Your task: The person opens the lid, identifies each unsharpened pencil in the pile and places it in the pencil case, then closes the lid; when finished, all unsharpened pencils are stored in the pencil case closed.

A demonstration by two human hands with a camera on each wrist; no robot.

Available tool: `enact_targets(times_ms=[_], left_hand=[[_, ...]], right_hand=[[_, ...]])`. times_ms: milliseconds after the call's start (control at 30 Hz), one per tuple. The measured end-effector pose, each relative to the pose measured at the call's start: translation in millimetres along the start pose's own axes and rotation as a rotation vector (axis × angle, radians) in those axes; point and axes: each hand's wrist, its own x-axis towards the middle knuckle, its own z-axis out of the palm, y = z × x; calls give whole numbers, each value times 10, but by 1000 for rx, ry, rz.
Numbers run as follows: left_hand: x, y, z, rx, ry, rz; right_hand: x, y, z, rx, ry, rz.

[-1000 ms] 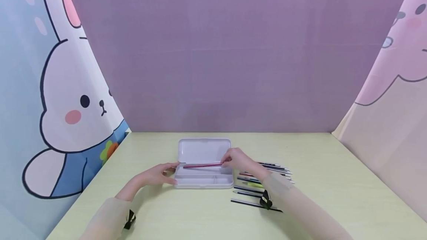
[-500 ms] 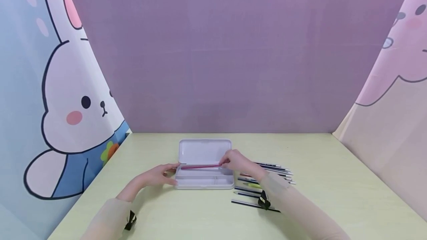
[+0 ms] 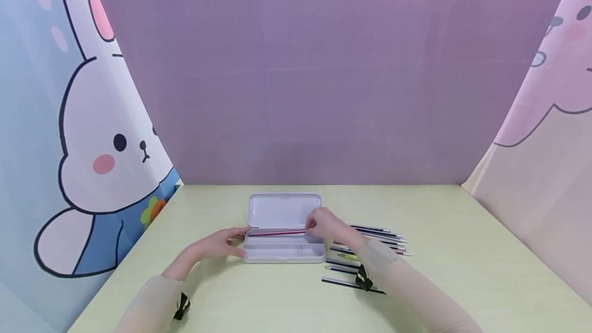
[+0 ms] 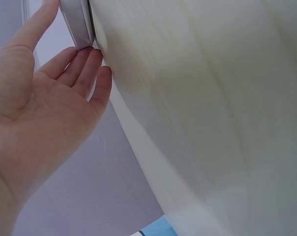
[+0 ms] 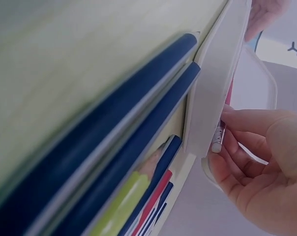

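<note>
A white pencil case [image 3: 284, 259] stands on the table with its lid [image 3: 284, 208] tipped back. At its left end my left hand [image 3: 214, 244] touches the case, thumb near the front corner and the other fingers toward the back, all loosely extended. My right hand [image 3: 326, 223] pinches a red pencil [image 3: 277, 233] near its eraser end. That pencil lies lengthwise over the case's rear compartment, its far tip close to the left wall. In the right wrist view the silver ferrule and pale eraser [image 5: 217, 147] show between thumb and fingers.
Several dark blue pencils [image 5: 124, 128] lie right of the case, partly under my right forearm. Among them are a yellow-green pencil [image 3: 350, 257] and a red one [image 5: 155, 196]. The case's front part has a divider [image 3: 298, 250]. A purple cloth [image 3: 296, 91] hangs behind the table.
The red pencil and my right hand have shifted slightly left and lower, bringing the pencil's far end closer to the case's left wall. My left hand has stayed put.
</note>
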Motion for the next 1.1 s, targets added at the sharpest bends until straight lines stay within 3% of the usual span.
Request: enact_targets(times_ms=[400, 633, 933, 1100], left_hand=[[4, 12, 10, 16, 4, -37], [16, 1, 14, 18, 6, -44], [8, 13, 13, 10, 8, -85], [4, 18, 8, 10, 6, -74]], right_hand=[[-25, -35, 1, -51, -15, 56], [-44, -31, -51, 12, -10, 61], [-88, 18, -175, 40, -9, -53], [-155, 20, -252, 65, -25, -87]])
